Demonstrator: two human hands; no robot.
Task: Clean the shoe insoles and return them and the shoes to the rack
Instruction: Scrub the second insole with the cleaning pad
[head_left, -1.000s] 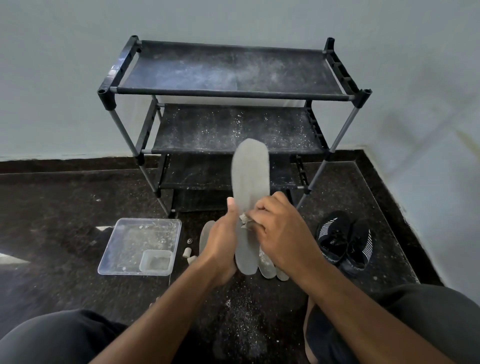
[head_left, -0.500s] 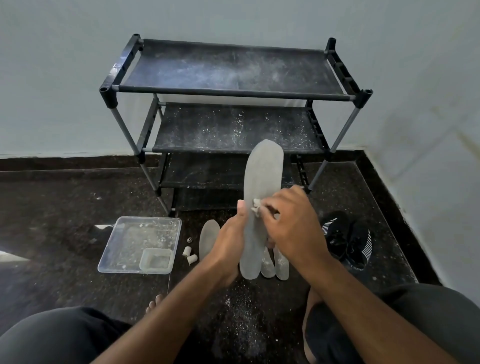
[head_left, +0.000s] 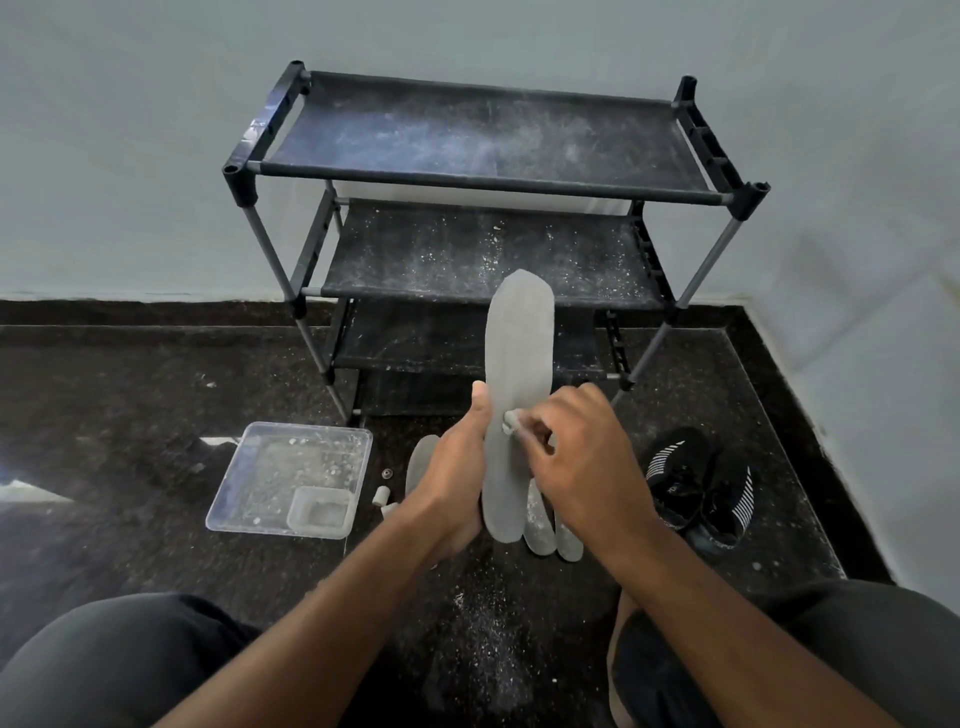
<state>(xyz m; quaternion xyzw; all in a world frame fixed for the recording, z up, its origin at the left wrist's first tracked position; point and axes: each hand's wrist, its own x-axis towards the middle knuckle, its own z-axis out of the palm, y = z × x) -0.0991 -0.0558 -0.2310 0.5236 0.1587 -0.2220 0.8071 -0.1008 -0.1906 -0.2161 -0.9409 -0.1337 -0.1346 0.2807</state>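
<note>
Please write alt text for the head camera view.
A seated person's left hand holds a grey insole upright while the right hand rubs a small eraser-like piece on it, before a dusty shoe rack, black shoes and a plastic tray.

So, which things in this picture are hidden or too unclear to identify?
Head view only:
- Small pale piece pinched by the right hand: too small to identify.
- Insoles on the floor: count unclear, hidden behind both hands and the held insole.
- Rack lowest shelf: dark, partly covered by the held insole.
- Left hand fingers: behind the held insole.
</note>
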